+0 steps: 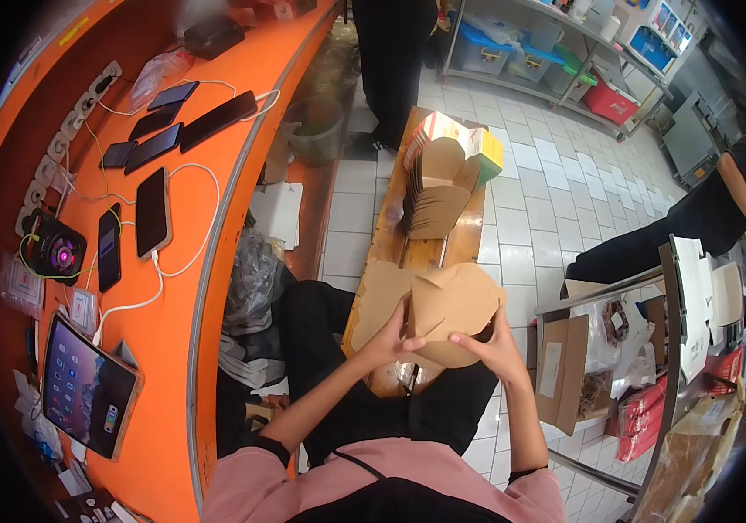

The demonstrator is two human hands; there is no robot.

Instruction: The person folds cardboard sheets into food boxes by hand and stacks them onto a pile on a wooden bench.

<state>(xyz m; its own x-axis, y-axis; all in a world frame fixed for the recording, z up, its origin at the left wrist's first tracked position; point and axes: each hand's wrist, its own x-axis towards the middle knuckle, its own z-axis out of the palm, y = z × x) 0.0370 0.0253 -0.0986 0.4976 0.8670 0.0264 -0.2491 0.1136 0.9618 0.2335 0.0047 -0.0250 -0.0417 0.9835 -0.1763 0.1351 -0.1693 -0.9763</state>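
Between my two hands is a brown cardboard takeaway box (456, 305), partly folded, held above the near end of a wooden bench (390, 381). My left hand (390, 338) grips its left side, fingers wrapped around the edge. On the right side my right hand (493, 344) holds it, thumb pressed on the front panel. Part of another flat brown cardboard piece (381, 288) shows behind the box on the left. Farther along the bench stands a stack of unfolded brown box blanks (436, 205), with a red-and-white carton (439, 127) and a yellow-and-green carton (488, 153) beside it.
To the left, an orange counter (185, 349) carries several phones (153, 212), charging cables and a tablet (89, 383). A metal rack (599, 292) with cardboard boxes stands at right. Two people in dark clothes are nearby, one beyond the bench, one at right. Shelves (556, 44) hold plastic bins.
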